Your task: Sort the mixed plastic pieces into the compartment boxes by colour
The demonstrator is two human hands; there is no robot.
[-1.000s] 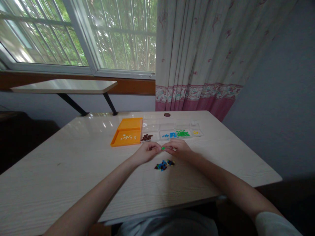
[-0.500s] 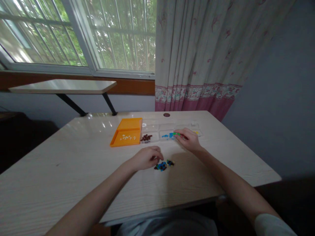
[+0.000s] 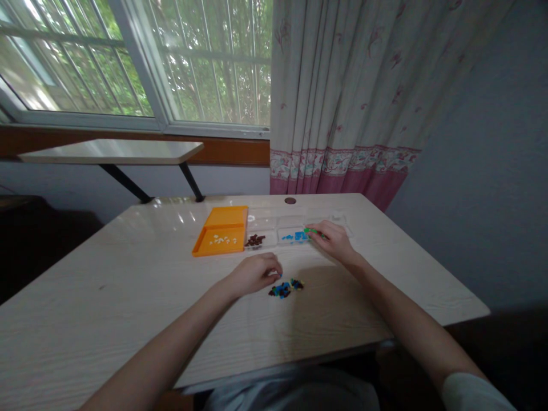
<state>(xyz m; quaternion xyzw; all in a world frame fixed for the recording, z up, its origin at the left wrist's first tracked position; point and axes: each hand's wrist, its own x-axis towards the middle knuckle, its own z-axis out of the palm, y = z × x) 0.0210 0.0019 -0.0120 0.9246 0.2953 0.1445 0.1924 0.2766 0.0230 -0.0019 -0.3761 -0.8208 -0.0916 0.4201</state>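
One left hand (image 3: 255, 274) pinches a blue bit (image 3: 280, 275) beside mixed pieces (image 3: 282, 289); the right hand (image 3: 333, 239) (grip unclear) is at far green pieces (image 3: 309, 230).

Shelf (image 3: 115, 151) nr barred window (image 3: 214, 74), w/ floral curtain (image 3: 334, 91) to R.

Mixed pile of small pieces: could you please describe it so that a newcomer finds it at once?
On the pale table, find the left hand. The mixed pile lies just to its right, slightly nearer the table's front edge. Unlike the brown group and blue group farther back, it combines several colours.
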